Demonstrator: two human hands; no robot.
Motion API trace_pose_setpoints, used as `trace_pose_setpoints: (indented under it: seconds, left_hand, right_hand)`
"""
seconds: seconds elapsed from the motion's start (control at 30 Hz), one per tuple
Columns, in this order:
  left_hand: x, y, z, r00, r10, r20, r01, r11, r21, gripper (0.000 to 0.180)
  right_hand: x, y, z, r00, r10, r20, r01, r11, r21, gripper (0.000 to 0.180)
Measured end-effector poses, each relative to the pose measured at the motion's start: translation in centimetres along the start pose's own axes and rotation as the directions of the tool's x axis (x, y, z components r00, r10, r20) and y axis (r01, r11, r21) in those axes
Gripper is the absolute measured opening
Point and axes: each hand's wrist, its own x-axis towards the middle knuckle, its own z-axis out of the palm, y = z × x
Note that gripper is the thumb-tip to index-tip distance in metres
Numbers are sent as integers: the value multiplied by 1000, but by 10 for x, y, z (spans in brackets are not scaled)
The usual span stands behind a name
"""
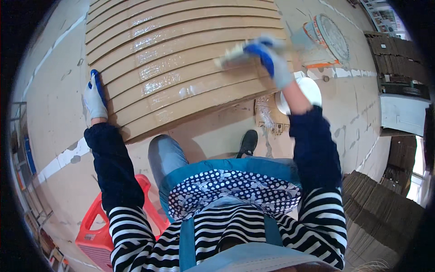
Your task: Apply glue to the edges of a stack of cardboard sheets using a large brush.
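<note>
Before me lies a broad fan of brown cardboard sheets [181, 50], overlapping so that only a strip of each shows. Wet, shiny patches run down its left half. My left hand [95, 98], in a white and blue glove, rests against the left edge of the fan with its fingers stretched out, holding nothing. Over the right part of the sheets, my right hand [273, 61] is closed around a pale brush [232, 57], its head low over the cardboard. Motion blurs both hand and brush, and I cannot tell whether the bristles touch.
A crusted bucket [333, 41] stands beyond my right hand. A white round thing [309, 92] is under my right forearm, beside a carton [272, 113]. To my left is a red plastic stool [97, 226]. Stacked cardboard [380, 213] stands at the lower right.
</note>
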Motion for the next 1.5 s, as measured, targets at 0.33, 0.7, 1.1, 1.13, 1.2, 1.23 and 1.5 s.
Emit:
trace_pose_setpoints:
  seconds: [0.33, 0.7, 1.1, 1.13, 1.2, 1.23, 1.5]
  left_hand:
    - [3, 15, 23, 998, -60, 17, 60, 998, 15, 48]
    - [14, -8, 13, 999, -35, 2, 35, 995, 97, 50]
    - [-1, 25, 28, 1000, -3, 5, 3, 999, 52, 48]
    - [2, 24, 36, 1000, -1, 20, 0, 999, 43, 48]
    - [6, 3, 13, 1000, -3, 0, 3, 999, 35, 48]
    - [8, -1, 11, 1000, 5, 0, -5, 1000, 20, 48]
    - [4, -5, 15, 980, 156, -125, -159, 987, -14, 50]
  right_hand:
    - [-73, -67, -20, 963, -270, -3, 264, 943, -202, 27]
    - [-12, -81, -58, 990, 122, 74, -102, 967, -234, 33]
    - [200, -71, -48, 997, -22, -80, -3, 952, -305, 26]
    - [196, -59, -57, 998, -19, -59, -2, 940, -342, 31]
    - [137, -41, -15, 995, -39, -93, 49, 992, 118, 30]
    - [93, -43, -12, 994, -106, 27, 109, 987, -116, 26]
    - [37, -52, -36, 929, -139, 344, 326, 749, -577, 30]
